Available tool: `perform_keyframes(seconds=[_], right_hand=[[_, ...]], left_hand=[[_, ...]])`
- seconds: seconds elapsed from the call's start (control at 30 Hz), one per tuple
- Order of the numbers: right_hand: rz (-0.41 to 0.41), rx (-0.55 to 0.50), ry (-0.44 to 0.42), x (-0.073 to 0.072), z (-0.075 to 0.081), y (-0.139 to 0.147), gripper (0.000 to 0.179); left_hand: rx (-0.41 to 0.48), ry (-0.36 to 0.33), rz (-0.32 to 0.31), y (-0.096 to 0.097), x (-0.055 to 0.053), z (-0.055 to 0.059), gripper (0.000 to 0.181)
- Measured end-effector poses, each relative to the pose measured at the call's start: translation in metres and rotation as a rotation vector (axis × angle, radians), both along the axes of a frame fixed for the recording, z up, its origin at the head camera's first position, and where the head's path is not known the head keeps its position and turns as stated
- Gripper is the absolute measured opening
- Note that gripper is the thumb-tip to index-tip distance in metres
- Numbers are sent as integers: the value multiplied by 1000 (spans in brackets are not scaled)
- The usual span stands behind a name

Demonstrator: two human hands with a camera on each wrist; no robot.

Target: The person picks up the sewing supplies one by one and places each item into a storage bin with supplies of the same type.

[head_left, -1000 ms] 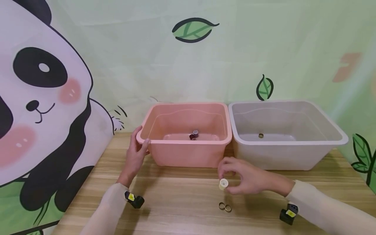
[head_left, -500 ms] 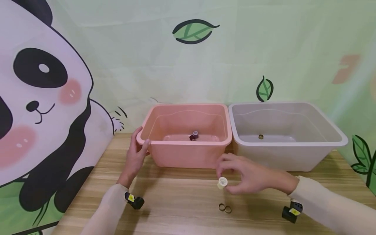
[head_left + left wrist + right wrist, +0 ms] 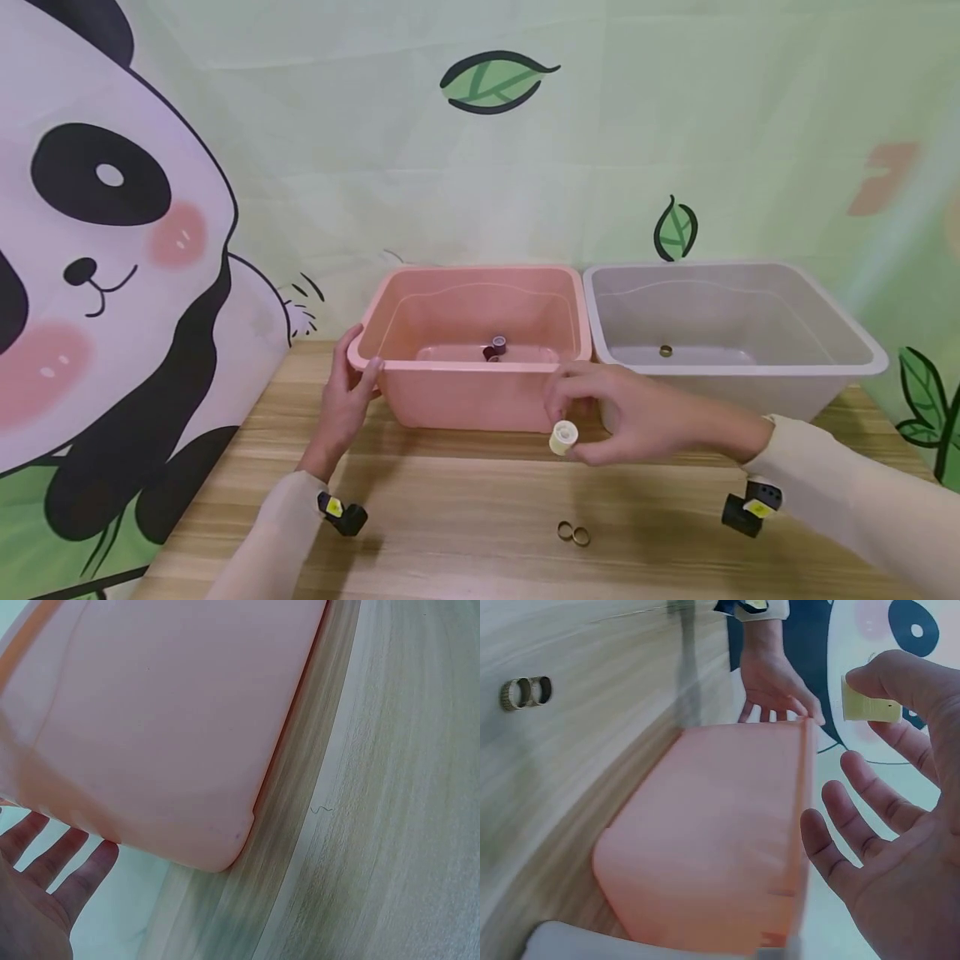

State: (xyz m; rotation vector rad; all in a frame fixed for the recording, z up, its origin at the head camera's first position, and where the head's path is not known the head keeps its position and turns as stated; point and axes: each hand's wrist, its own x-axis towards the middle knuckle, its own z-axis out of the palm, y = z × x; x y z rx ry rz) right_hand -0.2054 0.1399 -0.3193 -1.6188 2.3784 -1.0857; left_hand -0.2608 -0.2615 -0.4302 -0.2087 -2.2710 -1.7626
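Observation:
My left hand [image 3: 347, 400] grips the left front corner of the pink bin [image 3: 465, 400], thumb over the front rim and fingers along the side wall. In the left wrist view its fingers [image 3: 90, 877] lie against the bin's wall. My right hand [image 3: 637, 412] pinches a small pale yellow cylinder [image 3: 563, 437] with a white, hollow-looking end between thumb and index finger. It is held above the table, in front of the pink bin's right corner. In the right wrist view the yellow cylinder [image 3: 870, 705] lies sideways in the pinch, the other fingers spread.
A grey bin [image 3: 750, 369] stands right of the pink one, with a gold ring [image 3: 665, 351] inside. Small purple and dark red cylinders [image 3: 498, 343] lie in the pink bin. Two gold rings [image 3: 573, 533] rest on the wooden table [image 3: 450, 517], before a printed panda backdrop.
The right hand has risen and moved slightly left toward the pink bin, carrying the yellow cylinder. The left hand keeps its place on the rim.

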Motion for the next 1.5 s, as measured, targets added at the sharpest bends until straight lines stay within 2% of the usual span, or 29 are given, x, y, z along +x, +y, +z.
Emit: perform_keyframes(seconds=[0.23, 0.57, 0.77, 0.93, 1.23, 1.5], right_hand=[[-11, 34, -69, -8, 22, -4, 28], [-6, 50, -61, -25, 46, -8, 28], [-32, 68, -45, -37, 54, -13, 26], [-60, 86, -67, -46, 61, -19, 22], [-53, 116, -40, -60, 68, -32, 20], [-129, 166, -133, -70, 74, -42, 24]], left_hand=[[-5, 0, 8, -1, 2, 1, 66], [-3, -6, 8, 0, 4, 2, 67], [-3, 7, 0, -1, 2, 1, 65], [10, 0, -11, -1, 0, -1, 66], [11, 4, -12, 0, 0, 1, 66], [10, 13, -15, 1, 2, 2, 67]])
